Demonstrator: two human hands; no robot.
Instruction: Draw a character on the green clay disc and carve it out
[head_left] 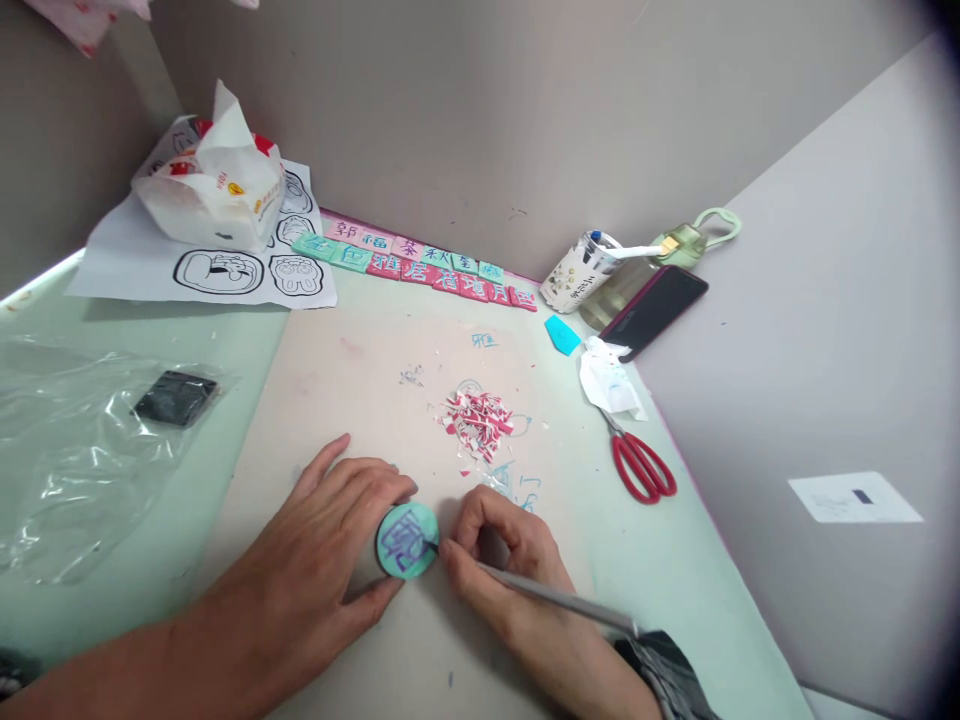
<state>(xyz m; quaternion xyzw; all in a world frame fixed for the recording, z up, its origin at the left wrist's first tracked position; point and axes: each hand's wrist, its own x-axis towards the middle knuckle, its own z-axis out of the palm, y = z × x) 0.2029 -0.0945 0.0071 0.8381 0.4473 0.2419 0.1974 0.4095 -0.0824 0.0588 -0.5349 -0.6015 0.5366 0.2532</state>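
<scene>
My left hand (pixel 349 540) grips a round teal rubber block (pixel 407 541) between its thumb and fingers, low on the board. Purple character-like lines are drawn on its upper face. My right hand (pixel 506 560) is closed round a slim silver carving tool (pixel 559 598), held like a pen. The tool's dark tip meets the right part of the block's face; how deep it goes I cannot tell. Just beyond the hands lies a heap of red and white shavings (pixel 480 422).
Two rows of carved pink and teal blocks (pixel 416 262) line the wall. Red-handled scissors (pixel 643 466), a crumpled tissue (pixel 609 378), a phone (pixel 656 308) and a can (pixel 581 270) are at right. Left are a clear plastic bag (pixel 75 470), a black square (pixel 176 397) and a tissue pack (pixel 217 195).
</scene>
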